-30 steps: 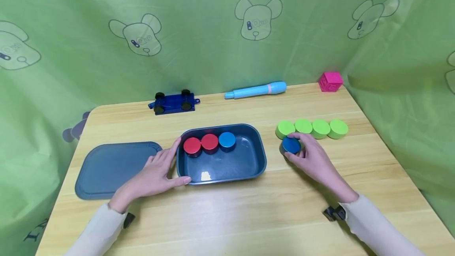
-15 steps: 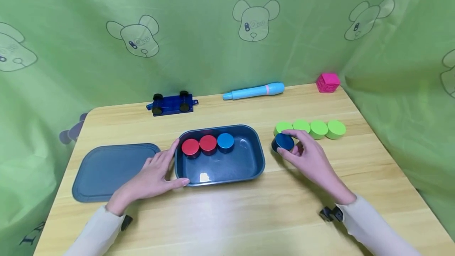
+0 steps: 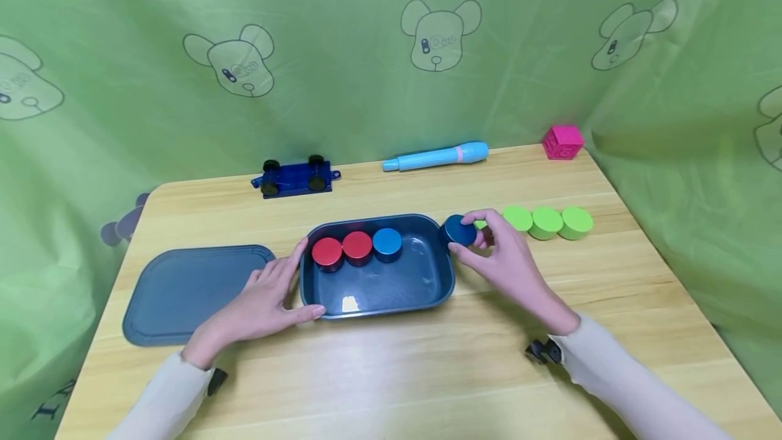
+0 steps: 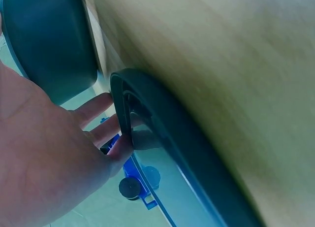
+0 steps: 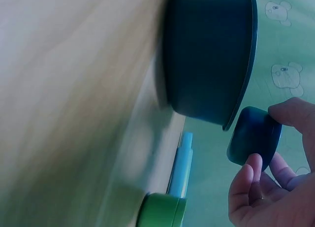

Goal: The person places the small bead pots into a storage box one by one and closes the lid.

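My right hand (image 3: pixel 510 263) pinches a short dark-blue cylinder (image 3: pixel 459 231) between thumb and fingers. It holds the piece raised at the right rim of a dark-blue rectangular box (image 3: pixel 391 290); the right wrist view has the cylinder (image 5: pixel 254 137) just beyond the rim. Inside the box, two red-topped cylinders (image 3: pixel 357 248) and a blue-topped one (image 3: pixel 387 244) stand in a row along the back. My left hand (image 3: pixel 256 307) rests against the box's left end, thumb at the near corner, index finger at the far one. In the left wrist view its other fingers (image 4: pixel 101 131) are beside the flat lid (image 4: pixel 162 118).
Several light-green cylinders (image 3: pixel 546 223) form a row right of the box, one partly behind my right hand. Along the back lie a blue wheeled toy chassis (image 3: pixel 294 178), a light-blue pen-like stick (image 3: pixel 435 156) and a pink cube (image 3: pixel 563 142). Green cloth (image 3: pixel 342 87) surrounds the table.
My right hand has lifted the dark-blue cylinder from in front of the green row and carried it left to the box's rim. The left hand keeps its place on the box.
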The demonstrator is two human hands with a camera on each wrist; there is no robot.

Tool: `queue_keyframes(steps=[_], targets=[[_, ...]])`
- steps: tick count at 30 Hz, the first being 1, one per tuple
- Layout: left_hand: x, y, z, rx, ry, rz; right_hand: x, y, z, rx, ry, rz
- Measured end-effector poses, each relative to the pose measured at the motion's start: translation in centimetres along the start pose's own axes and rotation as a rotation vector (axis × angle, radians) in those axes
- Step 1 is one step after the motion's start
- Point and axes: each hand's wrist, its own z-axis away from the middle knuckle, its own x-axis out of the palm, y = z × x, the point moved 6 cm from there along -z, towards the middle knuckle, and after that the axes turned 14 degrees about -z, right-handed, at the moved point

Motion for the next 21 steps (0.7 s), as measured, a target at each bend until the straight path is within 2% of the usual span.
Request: queue_keyframes(steps=[11, 16, 21], targets=[[0.0, 0.0, -0.1, 0.003, 0.005, -0.004, 2.7, -1.3, -1.8, -0.023, -0.075, -0.006], [0.0, 0.0, -0.1, 0.004, 0.004, -0.002, 4.1, -1.5, -2.3, -0.039, -0.126, 0.048], [0.0, 0.0, -0.1, 0.005, 0.003, 0.0, 5.5, -1.5, -2.5, -0.11, -0.181, 0.125]])
